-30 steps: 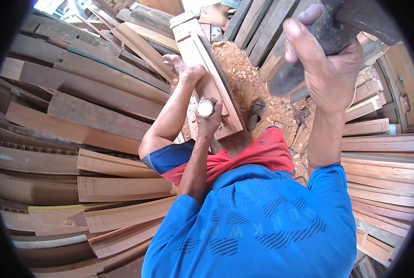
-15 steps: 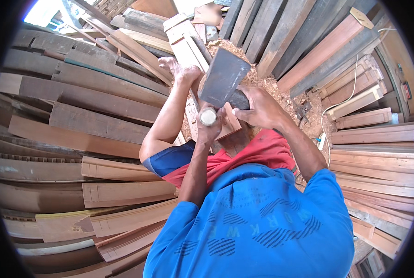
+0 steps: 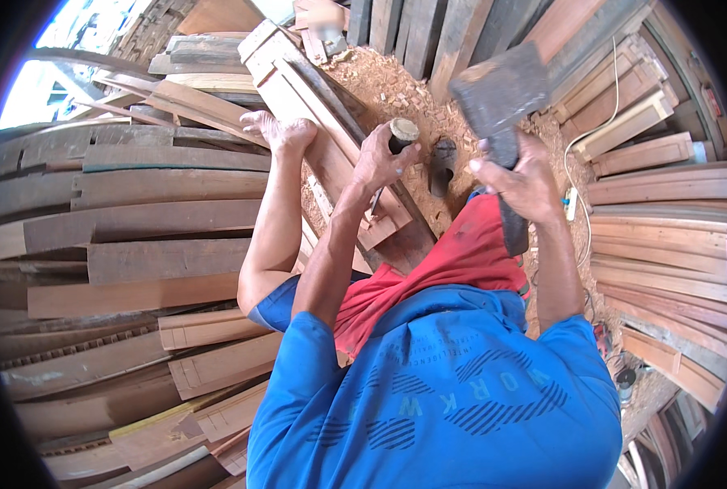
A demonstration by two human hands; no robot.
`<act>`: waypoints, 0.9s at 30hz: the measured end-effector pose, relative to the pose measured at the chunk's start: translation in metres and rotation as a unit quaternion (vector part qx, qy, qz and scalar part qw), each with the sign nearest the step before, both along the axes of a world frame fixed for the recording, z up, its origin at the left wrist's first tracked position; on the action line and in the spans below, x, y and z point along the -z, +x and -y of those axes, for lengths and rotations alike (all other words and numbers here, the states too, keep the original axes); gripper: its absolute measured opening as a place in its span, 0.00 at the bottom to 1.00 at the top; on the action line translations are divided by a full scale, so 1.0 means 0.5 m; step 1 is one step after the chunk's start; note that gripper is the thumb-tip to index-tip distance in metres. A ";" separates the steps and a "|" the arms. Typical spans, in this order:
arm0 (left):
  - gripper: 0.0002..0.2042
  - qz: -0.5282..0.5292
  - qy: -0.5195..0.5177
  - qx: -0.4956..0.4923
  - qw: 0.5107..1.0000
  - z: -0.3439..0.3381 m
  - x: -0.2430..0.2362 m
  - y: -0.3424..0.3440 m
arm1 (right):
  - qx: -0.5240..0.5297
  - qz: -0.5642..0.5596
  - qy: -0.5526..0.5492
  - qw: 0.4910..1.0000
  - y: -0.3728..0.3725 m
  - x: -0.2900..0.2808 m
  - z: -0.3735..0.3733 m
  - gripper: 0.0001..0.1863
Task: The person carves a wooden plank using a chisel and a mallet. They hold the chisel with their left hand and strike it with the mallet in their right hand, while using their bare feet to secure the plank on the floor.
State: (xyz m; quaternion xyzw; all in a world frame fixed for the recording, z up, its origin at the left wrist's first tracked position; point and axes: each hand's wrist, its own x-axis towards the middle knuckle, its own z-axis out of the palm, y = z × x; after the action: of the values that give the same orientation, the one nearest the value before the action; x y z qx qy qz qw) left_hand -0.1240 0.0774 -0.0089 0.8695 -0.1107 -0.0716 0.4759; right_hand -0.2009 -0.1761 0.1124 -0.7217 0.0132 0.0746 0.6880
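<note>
My left hand (image 3: pixel 373 161) is wrapped round a chisel (image 3: pixel 404 129), whose dark handle has a pale, battered end facing up. Its blade shows below the hand, over a reddish wooden piece (image 3: pixel 386 226) lying on the long work board. My right hand (image 3: pixel 530 186) grips a dark wooden mallet (image 3: pixel 503 88) by its handle. The blocky head is raised to the right of the chisel and apart from it; the handle's lower end sticks out beneath my hand. Whether the chisel's edge touches the wood is too small to tell.
The long work board (image 3: pixel 294 81) runs away to the far left, with my bare foot (image 3: pixel 280 130) beside it. Wood shavings (image 3: pixel 384 85) and a dark sandal (image 3: pixel 442 167) lie on the floor. Stacked planks (image 3: pixel 176 216) fill the left. A white cable (image 3: pixel 573 147) curves down the right.
The mallet has swung up and right, away from the chisel. My left hand and the chisel have moved forward and slightly right, and the view has shifted, showing more of the board.
</note>
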 end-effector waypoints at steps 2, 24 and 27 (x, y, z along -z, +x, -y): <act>0.23 -0.031 -0.039 0.012 0.999 0.017 -0.010 0.003 | 0.050 0.012 0.003 0.999 -0.002 0.004 0.039 0.14; 0.14 -0.038 0.002 0.088 0.995 0.067 0.003 0.004 | -0.118 -0.039 -0.449 0.885 0.067 0.152 0.001 0.21; 0.15 -0.026 -0.006 0.094 0.995 0.056 0.025 -0.002 | -0.083 0.025 -0.295 0.952 0.068 0.146 0.050 0.22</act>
State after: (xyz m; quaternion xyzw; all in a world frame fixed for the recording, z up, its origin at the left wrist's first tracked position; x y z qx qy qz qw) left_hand -0.1250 0.0493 -0.0213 0.8504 -0.1795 -0.1382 0.4749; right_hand -0.1667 -0.2010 0.0393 -0.8926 -0.0420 0.1061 0.4362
